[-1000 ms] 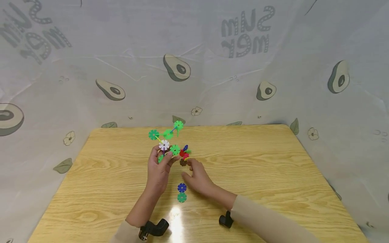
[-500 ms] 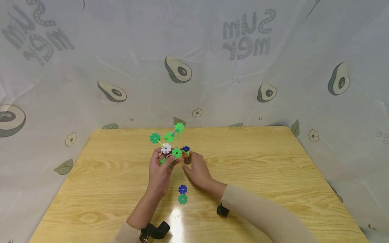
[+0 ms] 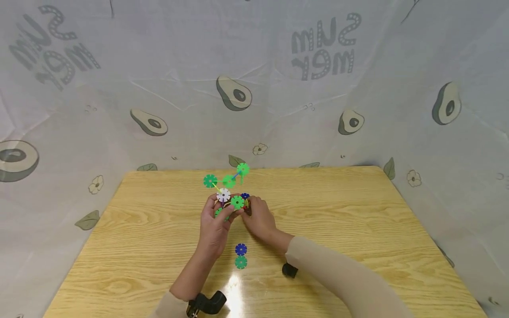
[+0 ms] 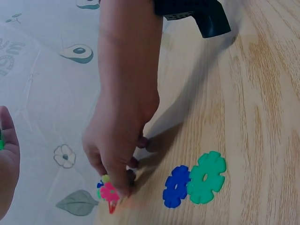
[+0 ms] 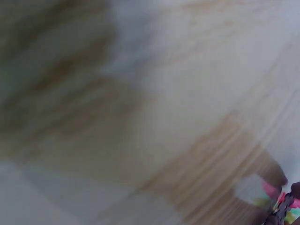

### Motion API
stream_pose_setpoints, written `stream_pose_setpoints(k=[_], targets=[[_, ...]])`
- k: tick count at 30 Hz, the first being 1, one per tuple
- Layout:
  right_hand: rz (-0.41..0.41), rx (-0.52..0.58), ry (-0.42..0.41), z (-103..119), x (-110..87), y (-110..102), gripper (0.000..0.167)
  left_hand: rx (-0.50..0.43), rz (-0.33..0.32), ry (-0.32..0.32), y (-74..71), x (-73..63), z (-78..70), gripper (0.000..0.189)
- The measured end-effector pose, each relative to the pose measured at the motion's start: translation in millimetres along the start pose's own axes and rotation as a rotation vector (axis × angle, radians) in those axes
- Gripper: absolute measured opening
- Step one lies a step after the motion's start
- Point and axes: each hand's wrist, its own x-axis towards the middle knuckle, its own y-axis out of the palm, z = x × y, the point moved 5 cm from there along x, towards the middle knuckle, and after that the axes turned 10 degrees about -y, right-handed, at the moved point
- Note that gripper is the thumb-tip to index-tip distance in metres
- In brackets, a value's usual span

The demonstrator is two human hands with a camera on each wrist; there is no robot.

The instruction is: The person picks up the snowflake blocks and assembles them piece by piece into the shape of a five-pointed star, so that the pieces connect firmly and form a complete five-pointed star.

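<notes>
Gripped the linked disc chain [image 3: 223,194] low in the left hand [image 3: 214,225], at the table's [image 3: 338,207] eleven o'clock, probably to leave the far end free. Had the right hand [image 3: 260,218], at the left's three, on coloured discs [image 4: 109,191]; could not tell if grasping.

The discs [image 4: 213,178] look smooth plastic, the tabletop [image 3: 338,212] glossy wood.

Blue disc [image 3: 241,249], green disc [image 3: 241,262] on table [image 3: 350,212]
</notes>
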Motion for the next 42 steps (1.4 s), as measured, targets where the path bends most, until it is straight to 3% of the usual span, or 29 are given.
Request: stream_pose_setpoints(k=[5, 11, 18, 25, 42], targets=[[-0.001, 0.238, 0.009, -4.1, -8.0, -18.4, 0.027, -0.004, 0.000, -0.005, 1.7, 1.4, 1.9, 0.032], [-0.011, 0.467, 0.084, -3.0, -29.3, -50.8, 0.041, -0.011, 0.009, -0.019, 3.0, 4.6, 4.9, 0.028], [-0.023, 0.576, -0.042, 19.7, -47.5, -88.4, 0.040, -0.030, 0.016, -0.050, 11.7, 6.0, 9.9, 0.025], [-0.104, 0.487, -0.198, 36.8, -60.4, -111.0, 0.036, -0.026, 0.042, -0.051, 23.8, 5.3, 15.1, 0.024], [-0.177, 0.141, -0.299, 48.7, -79.6, -128.0, 0.035, -0.002, 0.064, -0.073, 40.9, 2.5, 28.7, 0.024]])
